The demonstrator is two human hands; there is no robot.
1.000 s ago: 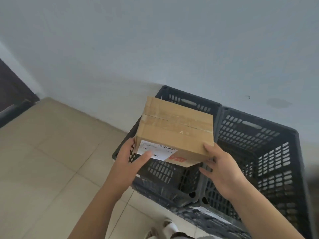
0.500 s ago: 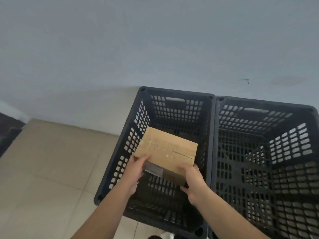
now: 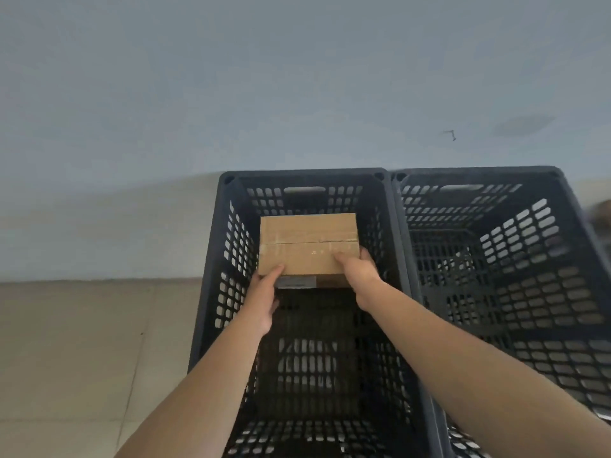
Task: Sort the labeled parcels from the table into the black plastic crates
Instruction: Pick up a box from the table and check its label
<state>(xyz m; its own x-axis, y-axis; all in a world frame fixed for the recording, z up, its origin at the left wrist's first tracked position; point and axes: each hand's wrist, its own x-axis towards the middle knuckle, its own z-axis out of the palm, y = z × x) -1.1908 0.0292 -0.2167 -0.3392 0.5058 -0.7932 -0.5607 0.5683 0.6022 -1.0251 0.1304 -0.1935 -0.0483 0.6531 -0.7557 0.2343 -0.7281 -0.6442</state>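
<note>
A taped brown cardboard parcel (image 3: 307,246) with a white label on its near face sits deep inside the left black plastic crate (image 3: 211,292), toward the far end. My left hand (image 3: 263,299) grips the parcel's near left corner, thumb on top. My right hand (image 3: 358,271) holds the near right corner, its fingers curled over the top edge. Both forearms reach down into the crate. Whether the parcel rests on the crate floor is unclear.
A second black crate (image 3: 562,259) stands against the right side of the first, with no parcel visible inside. Both crates stand on beige floor tiles (image 3: 82,342) against a pale grey wall (image 3: 231,94).
Both hands lowered the parcel from above the crate rim down into the left crate and pushed it toward the far end. My view shifted to look straight down into the crates.
</note>
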